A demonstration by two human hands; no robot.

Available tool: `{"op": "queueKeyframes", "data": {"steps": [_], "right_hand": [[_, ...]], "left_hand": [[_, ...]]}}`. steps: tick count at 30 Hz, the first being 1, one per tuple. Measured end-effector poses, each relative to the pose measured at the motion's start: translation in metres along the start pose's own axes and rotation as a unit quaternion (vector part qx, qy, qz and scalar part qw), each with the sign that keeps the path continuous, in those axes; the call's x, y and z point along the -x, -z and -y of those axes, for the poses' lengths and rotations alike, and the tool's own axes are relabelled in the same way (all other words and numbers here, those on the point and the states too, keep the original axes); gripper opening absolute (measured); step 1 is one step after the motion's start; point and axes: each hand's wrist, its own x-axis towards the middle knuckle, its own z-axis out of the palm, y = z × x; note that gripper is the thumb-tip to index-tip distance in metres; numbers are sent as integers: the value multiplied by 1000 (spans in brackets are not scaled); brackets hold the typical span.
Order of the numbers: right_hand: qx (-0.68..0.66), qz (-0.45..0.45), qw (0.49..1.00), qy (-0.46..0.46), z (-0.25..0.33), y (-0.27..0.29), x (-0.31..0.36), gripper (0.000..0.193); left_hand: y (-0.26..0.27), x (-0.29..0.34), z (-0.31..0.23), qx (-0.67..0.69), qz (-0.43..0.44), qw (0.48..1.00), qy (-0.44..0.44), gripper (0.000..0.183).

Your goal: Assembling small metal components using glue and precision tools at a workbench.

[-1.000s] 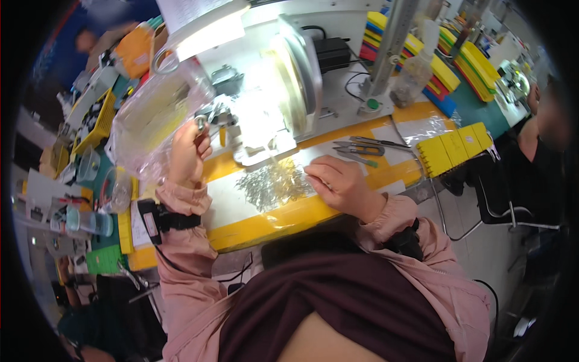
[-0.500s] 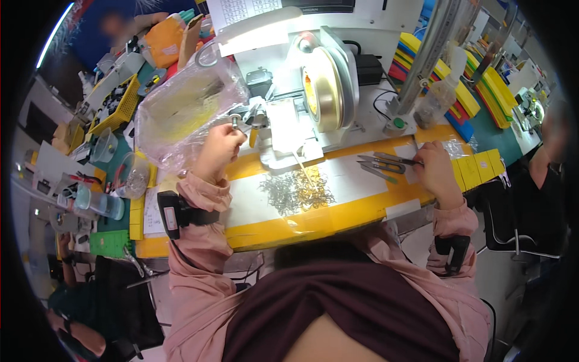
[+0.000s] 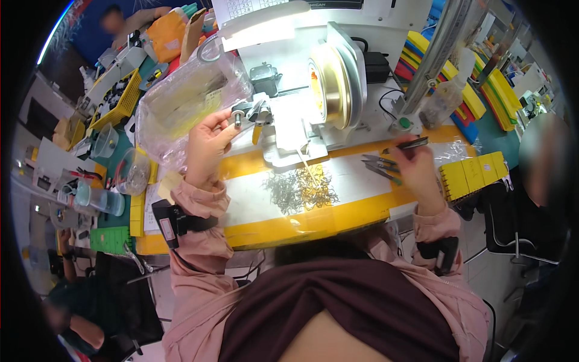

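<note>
My left hand (image 3: 208, 143) is at the left side of a white bench machine (image 3: 288, 130), thumb and forefinger closed at a small metal knob (image 3: 237, 118). A yellow lever (image 3: 257, 134) hangs just right of that knob. My right hand (image 3: 417, 170) grips a slim dark hand tool (image 3: 414, 143) above the table; motion blur hides its exact kind. Just left of this hand lie several slim tools (image 3: 380, 166), one with a green part. Between my hands, a heap of small silver and gold wire-like pieces (image 3: 300, 188) rests on the white work surface, touched by a thin pale stick (image 3: 309, 168).
A large gold wheel (image 3: 329, 87) stands on the machine under a bright lamp (image 3: 265, 27). Left of it is a plastic-wrapped tray (image 3: 187, 102). Yellow blocks (image 3: 473, 175) line the right edge. Clear jars and a yellow basket (image 3: 117, 99) stand far left. Other people are at both sides.
My right hand has lifted the dark tool off the table and moved slightly left. My left hand has loosened from a fist, its thumb and forefinger now at the knob.
</note>
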Motion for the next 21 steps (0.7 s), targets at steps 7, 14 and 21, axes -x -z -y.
{"op": "queueKeyframes", "data": {"steps": [7, 14, 21], "right_hand": [[70, -7, 992, 103, 17, -33, 25, 10], [-234, 30, 972, -16, 6, -51, 41, 11], [-247, 58, 967, -27, 7, -50, 39, 11]], "left_hand": [[-2, -1, 21, 135, 3, 989, 63, 8], [-11, 0, 26, 108, -12, 994, 0, 7], [-12, 1, 28, 75, -28, 996, -32, 10]]}}
